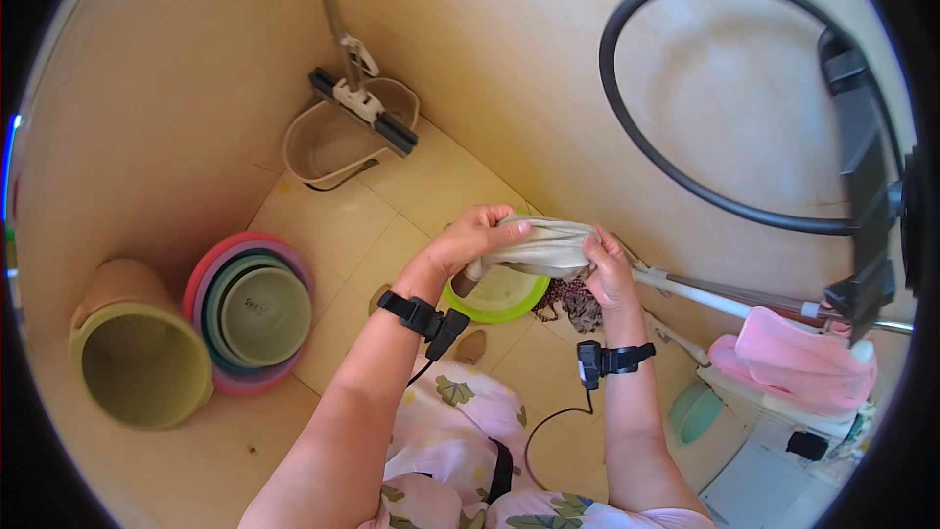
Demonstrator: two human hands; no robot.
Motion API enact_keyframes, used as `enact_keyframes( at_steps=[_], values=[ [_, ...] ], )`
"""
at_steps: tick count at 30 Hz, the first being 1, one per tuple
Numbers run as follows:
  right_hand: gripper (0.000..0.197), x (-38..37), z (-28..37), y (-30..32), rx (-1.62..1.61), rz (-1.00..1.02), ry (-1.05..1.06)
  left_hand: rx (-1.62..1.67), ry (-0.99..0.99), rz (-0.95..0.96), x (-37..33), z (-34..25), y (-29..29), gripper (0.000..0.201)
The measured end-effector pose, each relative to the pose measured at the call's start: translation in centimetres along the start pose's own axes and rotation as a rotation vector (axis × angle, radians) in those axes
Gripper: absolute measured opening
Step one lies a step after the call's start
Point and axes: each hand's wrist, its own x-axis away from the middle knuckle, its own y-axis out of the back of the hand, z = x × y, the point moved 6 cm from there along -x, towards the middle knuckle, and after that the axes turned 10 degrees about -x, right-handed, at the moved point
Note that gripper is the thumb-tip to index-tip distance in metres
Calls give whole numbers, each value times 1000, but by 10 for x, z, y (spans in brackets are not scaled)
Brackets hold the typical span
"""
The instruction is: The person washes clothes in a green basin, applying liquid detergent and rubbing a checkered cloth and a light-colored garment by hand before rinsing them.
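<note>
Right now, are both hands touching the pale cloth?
Touching. The head view shows the left hand and right hand each gripping an end of the pale cloth, fingers wrapped over it.

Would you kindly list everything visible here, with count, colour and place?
cloth: one, pale beige, held over the green basin
green basin: one, lime, on the floor tiles
stacked basins: several, pink, purple, teal, green, floor left
basket: one, yellow-green, far left
squeeze mop: one, grey, resting in a beige tub
pink cloth: one, right
left hand: grips the cloth
right hand: grips the cloth
</note>
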Motion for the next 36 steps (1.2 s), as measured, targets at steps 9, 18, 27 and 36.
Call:
enact_keyframes(
  at_steps=[9,18,27,36],
  values=[
    [18,-40,-55,119,28,-385,297,21,-53,135,-104,127,7,23],
    [16,-117,-136,145,1161,-458,452,705,224,-225,-195,249,-55,50],
    [24,-128,-208,157,1206,-439,531,874,278,-279,-201,310,-34,43],
    [12,-85,-249,109,1193,-160,732,933,-91,53,-171,366,-32,39]
  ],
)
